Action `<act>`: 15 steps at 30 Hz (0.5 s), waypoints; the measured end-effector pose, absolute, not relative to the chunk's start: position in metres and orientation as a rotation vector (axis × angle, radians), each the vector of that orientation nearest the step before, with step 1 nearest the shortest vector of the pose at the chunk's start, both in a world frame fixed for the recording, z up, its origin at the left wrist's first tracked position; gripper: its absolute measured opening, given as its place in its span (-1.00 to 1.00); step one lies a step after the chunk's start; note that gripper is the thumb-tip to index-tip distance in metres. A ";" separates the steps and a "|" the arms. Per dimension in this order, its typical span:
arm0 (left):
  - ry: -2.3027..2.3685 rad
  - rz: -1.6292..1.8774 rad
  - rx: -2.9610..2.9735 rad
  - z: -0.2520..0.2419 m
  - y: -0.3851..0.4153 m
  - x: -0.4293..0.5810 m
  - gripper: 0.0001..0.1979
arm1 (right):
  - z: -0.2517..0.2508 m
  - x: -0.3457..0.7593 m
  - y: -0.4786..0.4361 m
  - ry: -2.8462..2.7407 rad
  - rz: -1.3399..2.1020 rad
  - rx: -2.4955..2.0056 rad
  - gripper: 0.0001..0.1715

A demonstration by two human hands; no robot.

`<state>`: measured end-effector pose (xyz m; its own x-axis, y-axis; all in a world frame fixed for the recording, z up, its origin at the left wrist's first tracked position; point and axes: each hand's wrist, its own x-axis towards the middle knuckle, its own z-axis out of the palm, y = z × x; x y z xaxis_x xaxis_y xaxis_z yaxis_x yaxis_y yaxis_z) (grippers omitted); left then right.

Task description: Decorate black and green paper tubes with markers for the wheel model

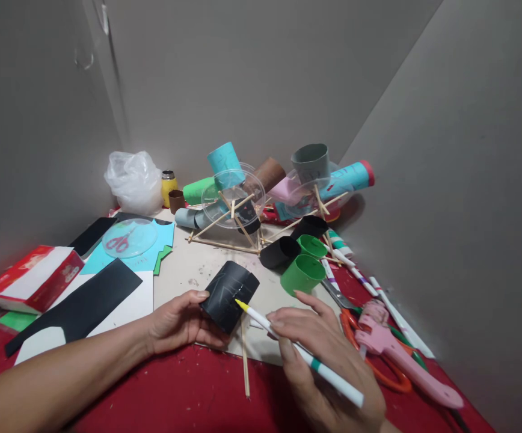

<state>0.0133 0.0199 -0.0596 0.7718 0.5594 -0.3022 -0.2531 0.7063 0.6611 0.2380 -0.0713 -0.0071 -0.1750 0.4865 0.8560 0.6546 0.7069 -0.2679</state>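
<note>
Over the red surface, above the near side of the pale board, here's a black paper tube, tilted in the grip of the left hand, thumb at its side. The right hand grasps a white marker, yellow tip right at the tube's wall; light strokes, I'd say, and a steady left grip, since thin card could dent.

Two hands, one black tube and one pen, near.
Two green tubes and one glue gun, right; one bag, one bottle, far left.
</note>
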 end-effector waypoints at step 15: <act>0.495 0.489 0.628 -0.064 0.021 0.011 -0.50 | 0.004 0.233 -0.072 -1.943 -0.108 -0.848 -0.75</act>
